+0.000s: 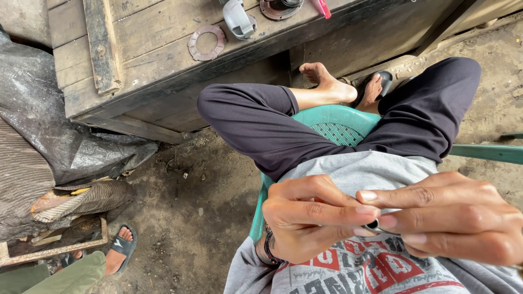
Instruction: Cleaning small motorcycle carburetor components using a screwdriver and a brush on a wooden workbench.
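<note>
We are pinching a small dark metal piece [375,225], a short ring or tube by the look of it, between the fingertips of both hands just above our lap, over the grey printed shirt [348,174]. Our left hand [305,218] is closing its grip on the piece from one side, thumb and forefinger pressing in, while our right hand [452,215] is closing on it from the other with thumb and first fingers; most of the piece is hiding behind the fingers. We are judging it light, stiff and smooth, likely to slip, so it is best taken by its outer wall with the fingertips, as both hands are doing. We are sitting cross-legged in dark trousers on a green plastic chair [338,128], with bare feet tucked toward a black sandal [381,81]. Beyond our knees a worn wooden tabletop [147,49] is carrying a rusty flat ring [207,42], a grey curved part [238,19], a round rusty fitting [278,8] and a pink-handled tool [321,7], all well apart from our hands. To the left, grey plastic sheeting [49,125] is covering a heap, and another person's sandalled foot [122,250] is resting on the dirt floor [190,228]. Nothing is standing between the hands and the piece.
</note>
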